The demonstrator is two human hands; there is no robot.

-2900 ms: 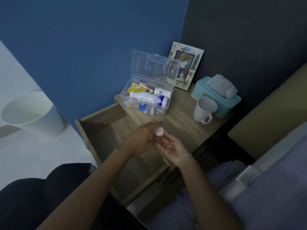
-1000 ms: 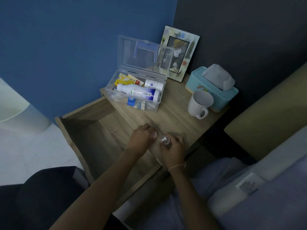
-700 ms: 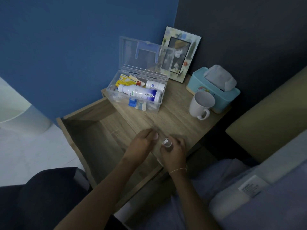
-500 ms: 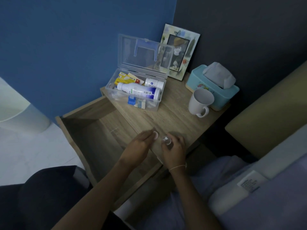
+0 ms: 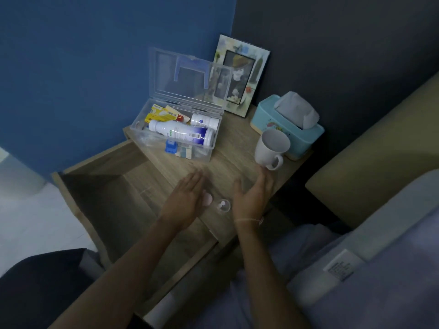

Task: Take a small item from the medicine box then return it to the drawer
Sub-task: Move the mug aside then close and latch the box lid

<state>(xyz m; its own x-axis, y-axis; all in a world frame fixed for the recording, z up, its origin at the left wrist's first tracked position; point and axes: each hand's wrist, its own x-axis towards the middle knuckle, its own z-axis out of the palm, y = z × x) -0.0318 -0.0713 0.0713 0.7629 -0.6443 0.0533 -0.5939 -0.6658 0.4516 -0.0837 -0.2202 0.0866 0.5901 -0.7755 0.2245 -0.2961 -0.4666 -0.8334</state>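
A small clear bottle (image 5: 223,206) with a white nozzle stands uncapped near the front edge of the wooden nightstand (image 5: 237,148), between my hands. Its pink cap (image 5: 208,200) sits against the thumb side of my left hand (image 5: 185,200), whose fingers are stretched out flat. My right hand (image 5: 251,198) is beside the bottle on the right, fingers apart, touching nothing. The clear medicine box (image 5: 215,148) stands at the back left with its lid up, holding a white bottle, tubes and packets. The drawer (image 5: 114,198) is pulled out to the left and looks bare inside.
A white mug (image 5: 272,148) stands just beyond my right fingertips, with a teal tissue box (image 5: 285,124) behind it. A picture frame (image 5: 240,74) leans on the dark wall. A bed with grey-blue bedding (image 5: 380,269) fills the right side.
My right hand has let go of the small bottle and opened beside it. My left hand has flattened out, with the pink cap now at its thumb side.
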